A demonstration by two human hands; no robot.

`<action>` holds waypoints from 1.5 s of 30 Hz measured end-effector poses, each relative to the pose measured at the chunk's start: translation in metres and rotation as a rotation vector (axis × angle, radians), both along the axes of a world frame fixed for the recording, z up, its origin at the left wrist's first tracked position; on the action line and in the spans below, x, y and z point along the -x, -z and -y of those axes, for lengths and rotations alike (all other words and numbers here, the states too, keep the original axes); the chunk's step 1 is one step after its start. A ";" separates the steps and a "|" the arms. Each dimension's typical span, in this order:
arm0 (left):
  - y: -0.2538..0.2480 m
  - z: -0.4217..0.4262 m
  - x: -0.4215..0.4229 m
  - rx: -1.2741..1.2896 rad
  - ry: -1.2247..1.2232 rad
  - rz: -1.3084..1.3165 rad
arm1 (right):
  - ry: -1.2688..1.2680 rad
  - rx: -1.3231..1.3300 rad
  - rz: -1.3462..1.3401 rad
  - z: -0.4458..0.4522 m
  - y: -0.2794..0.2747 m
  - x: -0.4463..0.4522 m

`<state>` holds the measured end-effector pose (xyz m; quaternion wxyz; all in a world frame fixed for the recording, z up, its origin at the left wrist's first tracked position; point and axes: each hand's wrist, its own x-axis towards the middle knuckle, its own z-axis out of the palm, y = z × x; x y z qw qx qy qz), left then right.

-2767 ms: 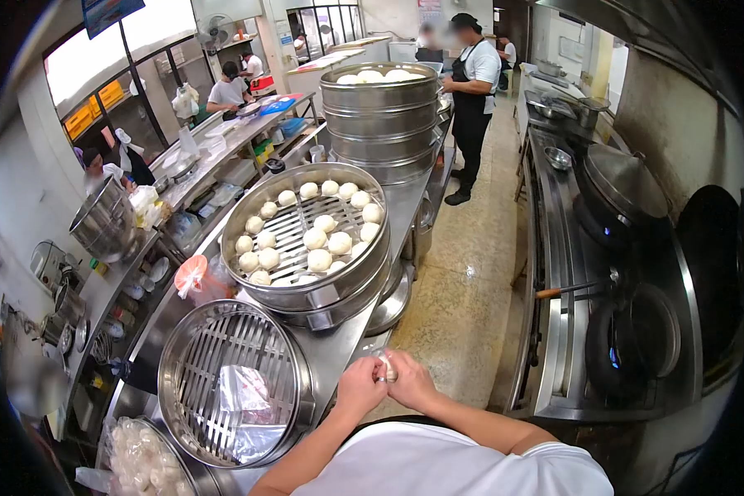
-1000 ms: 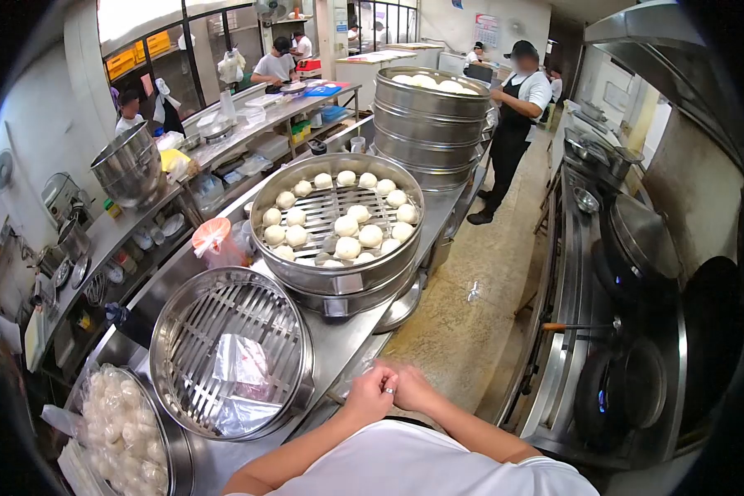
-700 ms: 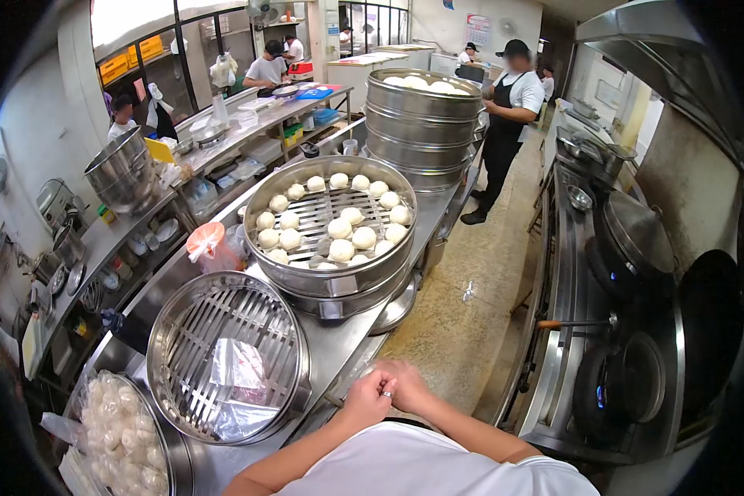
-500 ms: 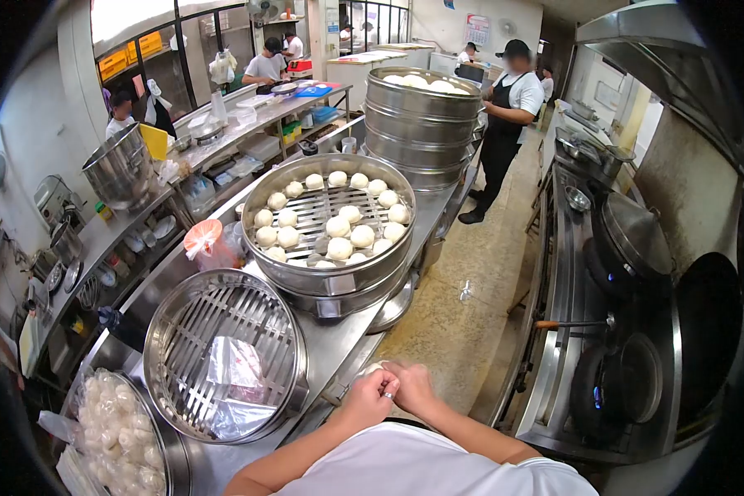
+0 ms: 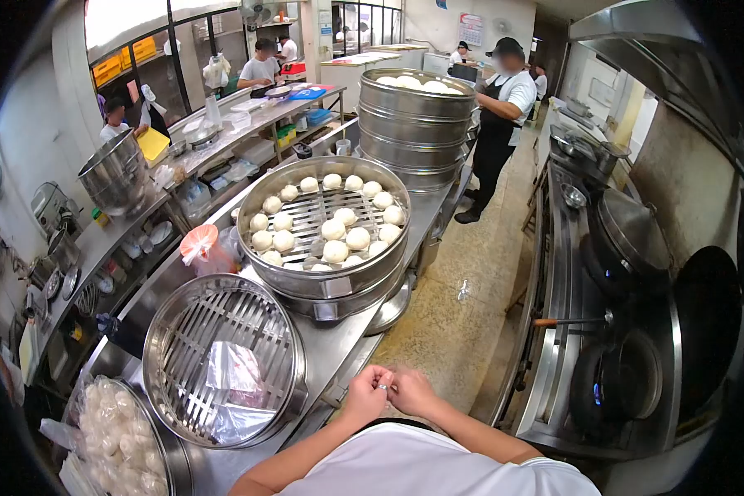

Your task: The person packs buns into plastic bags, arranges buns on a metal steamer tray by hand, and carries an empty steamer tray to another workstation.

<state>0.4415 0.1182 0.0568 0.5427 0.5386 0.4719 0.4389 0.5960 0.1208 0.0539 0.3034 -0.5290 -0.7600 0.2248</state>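
Note:
My left hand [image 5: 367,397], with a ring on one finger, is closed in front of my white shirt. My right hand [image 5: 412,392] meets it, fingers curled in and slightly blurred. Anything between the fingers is hidden. Ahead stands a round metal steamer tray [image 5: 264,263] stacked on another, with white buns [image 5: 335,251] spaced out on its slats. Nearer on the left is a second steamer tray [image 5: 155,382] with clear plastic bags [image 5: 233,364] lying on its slats. Beside it, a plastic bag of white buns [image 5: 117,434] fills a round metal container.
A tall steamer stack [image 5: 413,122] holding buns rises at the counter's far end. A person in a black apron [image 5: 504,107] stands beyond it. On my right runs a stove with a wok [image 5: 628,236], pans and a lit flame. Other people work at the back.
My hands stay together, with the fingers shifting slightly. A small whitish bit seen at the left fingertips earlier is no longer visible. The view has moved slightly; the trays and buns are unchanged.

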 end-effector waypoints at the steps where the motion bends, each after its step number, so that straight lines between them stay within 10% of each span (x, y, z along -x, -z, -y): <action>1: -0.005 0.001 0.001 0.019 0.003 -0.017 | 0.008 0.039 0.059 0.002 0.000 -0.002; 25: -0.002 -0.010 0.025 0.116 -0.022 0.272 | 0.075 -0.072 -0.037 0.018 -0.028 -0.007; 32: -0.018 -0.011 0.040 -0.673 0.295 -0.360 | -0.104 0.148 -0.181 0.017 -0.092 0.013; 39: 0.003 0.008 0.054 0.066 0.194 -0.344 | -0.039 -0.025 -0.420 0.005 -0.115 0.039; 45: 0.016 0.004 0.096 0.435 -0.045 0.884 | -0.078 -0.165 -0.328 -0.020 -0.102 0.049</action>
